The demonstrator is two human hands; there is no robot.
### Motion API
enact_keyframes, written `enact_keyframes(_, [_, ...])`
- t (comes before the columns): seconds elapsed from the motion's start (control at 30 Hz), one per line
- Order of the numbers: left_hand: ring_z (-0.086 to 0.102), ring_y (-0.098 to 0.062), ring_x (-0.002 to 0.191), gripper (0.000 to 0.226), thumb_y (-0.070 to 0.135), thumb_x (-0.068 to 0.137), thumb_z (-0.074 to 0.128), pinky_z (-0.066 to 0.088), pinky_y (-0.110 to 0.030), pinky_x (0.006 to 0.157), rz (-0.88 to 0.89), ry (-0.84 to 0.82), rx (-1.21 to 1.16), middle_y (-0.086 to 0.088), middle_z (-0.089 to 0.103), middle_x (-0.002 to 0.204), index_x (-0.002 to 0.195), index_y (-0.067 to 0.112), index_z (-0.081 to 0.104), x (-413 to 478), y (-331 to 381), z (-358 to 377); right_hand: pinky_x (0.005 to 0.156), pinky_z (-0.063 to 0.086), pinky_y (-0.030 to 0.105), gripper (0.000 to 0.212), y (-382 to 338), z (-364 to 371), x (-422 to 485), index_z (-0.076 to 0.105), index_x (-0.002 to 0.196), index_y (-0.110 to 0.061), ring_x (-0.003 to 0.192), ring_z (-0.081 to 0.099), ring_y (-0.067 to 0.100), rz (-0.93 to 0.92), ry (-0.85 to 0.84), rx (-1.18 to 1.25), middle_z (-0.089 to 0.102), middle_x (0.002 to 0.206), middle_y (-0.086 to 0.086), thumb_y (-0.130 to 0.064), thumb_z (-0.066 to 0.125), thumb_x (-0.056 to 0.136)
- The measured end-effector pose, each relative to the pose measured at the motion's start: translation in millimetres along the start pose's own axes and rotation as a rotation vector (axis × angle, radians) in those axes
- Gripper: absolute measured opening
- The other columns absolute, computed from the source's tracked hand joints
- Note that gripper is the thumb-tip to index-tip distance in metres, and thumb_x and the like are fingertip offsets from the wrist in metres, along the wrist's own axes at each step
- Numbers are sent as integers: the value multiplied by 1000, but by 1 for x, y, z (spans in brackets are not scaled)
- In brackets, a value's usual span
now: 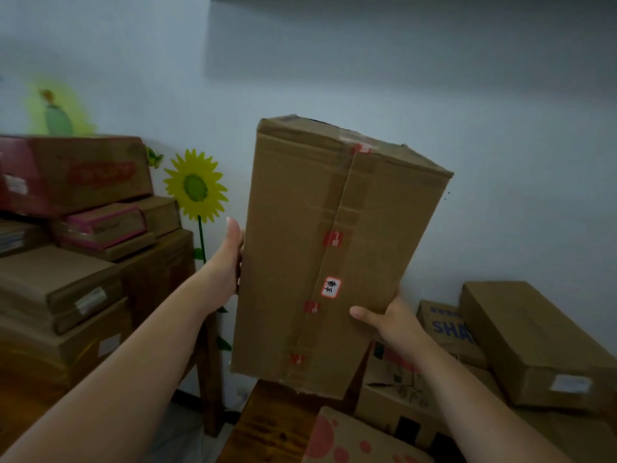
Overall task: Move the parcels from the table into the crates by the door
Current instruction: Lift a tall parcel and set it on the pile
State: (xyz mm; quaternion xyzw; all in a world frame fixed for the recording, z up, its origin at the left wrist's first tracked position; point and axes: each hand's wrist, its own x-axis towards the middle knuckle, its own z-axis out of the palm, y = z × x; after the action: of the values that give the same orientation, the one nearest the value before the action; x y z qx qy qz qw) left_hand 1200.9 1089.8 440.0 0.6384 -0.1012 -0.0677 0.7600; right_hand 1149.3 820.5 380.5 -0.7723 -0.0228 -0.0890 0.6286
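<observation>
A tall brown cardboard parcel, taped down its middle with red marks and a small white label, is held up in front of the pale wall. My left hand presses flat against its left side, fingers out of sight behind the edge. At the parcel's lower right edge my right hand grips it, thumb laid over the front face. More parcels are stacked on a dark wooden table at the left. No crate or door is in view.
Several cardboard boxes are piled low at the right, one printed with blue letters. A wooden surface and a box with pink spots lie below the parcel. A sunflower sticker is on the wall.
</observation>
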Motion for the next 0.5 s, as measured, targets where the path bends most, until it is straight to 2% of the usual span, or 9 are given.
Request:
enact_keyframes(0.03, [55, -33, 119, 78, 78, 73, 19, 36, -59, 106, -14, 25, -34, -11, 58, 130, 117, 31, 62, 3, 2, 1, 95, 52, 44, 96, 2, 2, 0, 24, 139, -30, 111, 60, 15, 2, -4, -3, 58, 125, -2, -33, 80, 61])
enact_keyframes(0.1, [57, -32, 114, 85, 85, 68, 27, 38, -58, 103, -86, 90, -135, -11, 63, 121, 112, 25, 68, 8, 5, 1, 93, 52, 31, 91, 7, 5, 2, 22, 140, -27, 106, 58, 8, -7, -13, -60, 57, 124, -6, -27, 79, 68])
enact_keyframes(0.13, [60, -32, 112, 85, 86, 72, 30, 41, -58, 102, -122, 128, -183, -10, 66, 118, 113, 23, 68, 11, 5, 1, 90, 49, 24, 88, 11, 6, 2, 21, 140, -26, 104, 57, 5, -7, -13, -104, 55, 122, -9, -22, 77, 73])
enact_keyframes(0.17, [61, -33, 111, 81, 84, 77, 33, 42, -58, 100, -145, 144, -203, -10, 68, 116, 117, 22, 67, 11, 4, 1, 90, 46, 22, 84, 16, 7, 3, 20, 142, -25, 106, 55, 6, -1, -5, -144, 54, 122, -8, -18, 75, 78])
enact_keyframes(0.3, [62, -32, 108, 63, 73, 84, 39, 46, -60, 93, -148, 179, -162, -8, 67, 119, 126, 30, 57, 9, -10, 3, 104, 41, 33, 79, 36, 8, 5, 23, 147, -14, 124, 50, 20, 43, -16, -258, 50, 137, 3, -18, 70, 84])
enact_keyframes(0.43, [63, -31, 107, 60, 67, 91, 33, 47, -51, 95, -206, 198, -218, -11, 69, 114, 114, 23, 66, 6, -29, 9, 100, 40, 28, 84, 51, 11, -1, 12, 150, -14, 122, 50, 18, 114, -58, -269, 54, 117, -9, -13, 68, 87])
enact_keyframes(0.5, [63, -31, 105, 61, 67, 91, 33, 49, -48, 90, -237, 187, -255, -13, 69, 112, 110, 20, 68, 5, -41, 10, 106, 40, 34, 87, 58, 11, -2, 10, 151, -17, 125, 50, 20, 158, -86, -292, 55, 120, -8, -16, 68, 86])
